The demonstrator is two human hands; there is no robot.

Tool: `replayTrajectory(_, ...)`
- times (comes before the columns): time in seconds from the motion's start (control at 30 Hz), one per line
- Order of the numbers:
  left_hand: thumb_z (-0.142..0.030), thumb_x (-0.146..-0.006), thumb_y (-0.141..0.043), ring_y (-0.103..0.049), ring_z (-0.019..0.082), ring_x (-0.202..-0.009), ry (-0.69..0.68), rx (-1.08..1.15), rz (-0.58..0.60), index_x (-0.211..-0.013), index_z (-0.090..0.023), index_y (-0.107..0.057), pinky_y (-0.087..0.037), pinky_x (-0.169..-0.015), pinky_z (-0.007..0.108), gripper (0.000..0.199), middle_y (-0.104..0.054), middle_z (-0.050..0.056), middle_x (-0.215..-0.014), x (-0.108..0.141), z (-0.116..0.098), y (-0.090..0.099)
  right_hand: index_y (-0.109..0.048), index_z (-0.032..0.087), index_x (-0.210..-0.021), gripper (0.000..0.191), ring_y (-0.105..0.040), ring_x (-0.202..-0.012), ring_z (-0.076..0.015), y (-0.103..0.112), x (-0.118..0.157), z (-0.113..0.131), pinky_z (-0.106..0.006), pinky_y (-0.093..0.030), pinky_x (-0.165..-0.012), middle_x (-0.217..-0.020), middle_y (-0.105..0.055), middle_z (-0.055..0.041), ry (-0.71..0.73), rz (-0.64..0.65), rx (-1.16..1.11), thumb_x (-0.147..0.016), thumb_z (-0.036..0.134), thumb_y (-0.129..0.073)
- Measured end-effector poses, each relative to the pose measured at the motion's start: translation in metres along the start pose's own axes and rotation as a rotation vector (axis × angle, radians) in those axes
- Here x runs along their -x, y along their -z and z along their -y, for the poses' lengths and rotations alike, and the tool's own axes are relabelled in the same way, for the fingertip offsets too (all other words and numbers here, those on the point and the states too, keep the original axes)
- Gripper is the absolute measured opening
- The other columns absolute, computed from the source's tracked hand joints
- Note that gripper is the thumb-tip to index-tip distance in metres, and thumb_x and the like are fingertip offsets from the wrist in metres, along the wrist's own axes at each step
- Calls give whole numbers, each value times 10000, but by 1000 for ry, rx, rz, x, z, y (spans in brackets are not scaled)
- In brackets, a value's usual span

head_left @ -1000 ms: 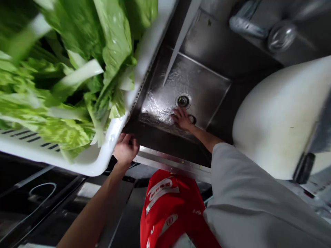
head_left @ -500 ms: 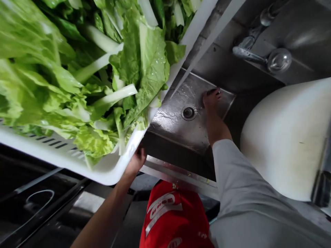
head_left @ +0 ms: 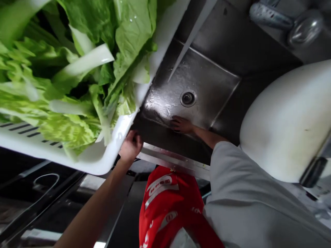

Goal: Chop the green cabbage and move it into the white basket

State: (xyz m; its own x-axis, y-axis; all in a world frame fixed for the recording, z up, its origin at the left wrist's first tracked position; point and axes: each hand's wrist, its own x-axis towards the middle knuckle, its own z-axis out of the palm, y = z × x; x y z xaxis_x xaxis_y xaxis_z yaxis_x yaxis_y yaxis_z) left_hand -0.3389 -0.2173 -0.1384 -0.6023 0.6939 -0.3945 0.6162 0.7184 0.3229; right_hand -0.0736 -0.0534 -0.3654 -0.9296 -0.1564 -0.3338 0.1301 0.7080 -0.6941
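My right hand (head_left: 182,124) reaches down into the metal sink (head_left: 214,82), fingers spread, near the front side of its floor and below the round drain (head_left: 188,98). It holds nothing that I can see. At the sink's front edge, my left hand (head_left: 131,144) has its fingers curled, beside the corner of the white basket (head_left: 103,164). Whether it grips anything is hidden. Wet green leafy vegetables (head_left: 85,65) are heaped in the basket, which covers the upper left of the view. A thin stream of water (head_left: 190,40) falls into the sink.
A large white rounded container (head_left: 284,127) stands to the right of the sink. Behind it, at the upper right, is a metal faucet fitting (head_left: 305,29). A red apron (head_left: 170,203) shows at the bottom. Dark equipment with a pale hose (head_left: 46,175) lies at the lower left.
My right hand has moved from the right of the drain to the sink's near side, its fingers now pointing left. The view has shifted, and more of my left hand shows.
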Motion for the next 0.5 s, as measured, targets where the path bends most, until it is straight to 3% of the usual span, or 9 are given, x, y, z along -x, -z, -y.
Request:
replayTrajectory(0.07,-242,-847,-567,-633,301,-952,21,10,11,-905,-164,-719,-480,-854,412,180,-691,132,-909,0,-4,3,-634,261,-1434,554,-255,-1573,-279,2,59,-26,-505,-141,-1318,-1605,-477,-70,-124,-5,29,-890,315,-721)
replayTrajectory(0.13,-242,-860,-557,-632,297,-943,22,8,17,-933,-153,-725,-486,-835,406,204,-698,149,-955,1,-5,4,-553,186,-1511,599,-225,-1577,-317,20,92,-59,-584,-120,-1304,-1633,-412,-155,-528,-225,95,-944,349,-654)
replayTrajectory(0.23,-243,-879,-541,-631,297,-926,8,0,41,-951,-141,-729,-492,-821,408,226,-697,158,-944,2,-4,3,-347,69,-1616,695,-190,-1571,-359,57,87,-102,-694,-135,-1250,-1663,-271,-279,-1184,-640,124,-1035,422,-495)
replayTrajectory(0.3,-245,-883,-539,-631,306,-956,-1,0,50,-946,-141,-730,-495,-852,418,226,-693,153,-929,2,-2,2,-276,27,-1629,726,-202,-1553,-368,80,59,-120,-703,-154,-1230,-1657,-231,-320,-1378,-769,88,-1053,427,-461)
replayTrajectory(0.37,-251,-884,-545,-630,315,-1008,-4,11,42,-961,-145,-730,-489,-914,437,227,-693,149,-955,3,1,-1,-286,-3,-1612,719,-250,-1520,-355,98,26,-124,-652,-185,-1231,-1631,-253,-331,-1351,-781,69,-1051,403,-483)
replayTrajectory(0.5,-271,-895,-537,-623,326,-1063,-24,-2,10,-999,-144,-733,-463,-990,467,255,-697,154,-1014,4,5,-4,-364,41,-1573,673,-384,-1430,-289,112,-11,-95,-474,-309,-1211,-1551,-370,-240,-995,-680,30,-1029,386,-559)
